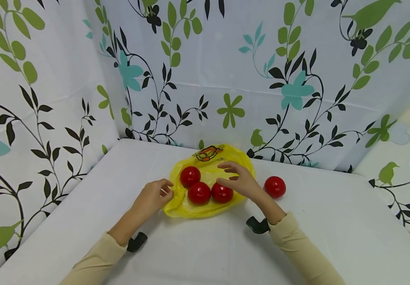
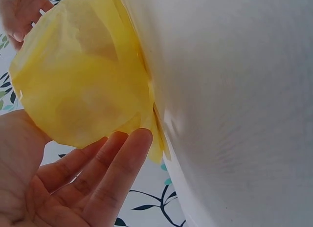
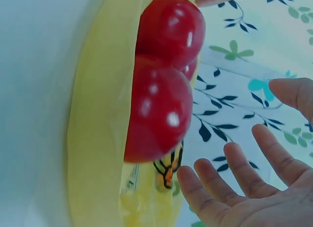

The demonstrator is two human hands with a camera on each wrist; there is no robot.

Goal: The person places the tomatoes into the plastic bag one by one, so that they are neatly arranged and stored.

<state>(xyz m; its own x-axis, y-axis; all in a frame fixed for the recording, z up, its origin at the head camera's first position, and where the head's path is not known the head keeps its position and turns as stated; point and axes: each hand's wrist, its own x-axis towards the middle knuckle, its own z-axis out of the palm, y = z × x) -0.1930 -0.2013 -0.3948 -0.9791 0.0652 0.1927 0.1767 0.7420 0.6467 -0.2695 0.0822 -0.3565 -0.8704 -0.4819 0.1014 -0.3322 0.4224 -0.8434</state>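
Observation:
In the head view, a yellow plastic bag [image 1: 205,212] lies spread open on the table. Several glossy red, tomato-like round things are about: one at its back left [image 1: 190,176], one in front [image 1: 199,193] and one at the right [image 1: 222,192] sit in the bag, another [image 1: 274,187] on the table to its right. My left hand [image 1: 153,194] holds the bag's left rim; its fingertips [image 2: 143,136] lie against the outer plastic, the thumb tip hidden behind it. Over the bag's right side hovers my right hand [image 1: 239,180], fingers spread and nothing held.
A white cloth covers the table [image 1: 176,249]. Behind and at both sides hangs a white curtain [image 1: 212,71] printed with leaves, flowers and birds. Small black devices [image 1: 137,242] are worn under both wrists.

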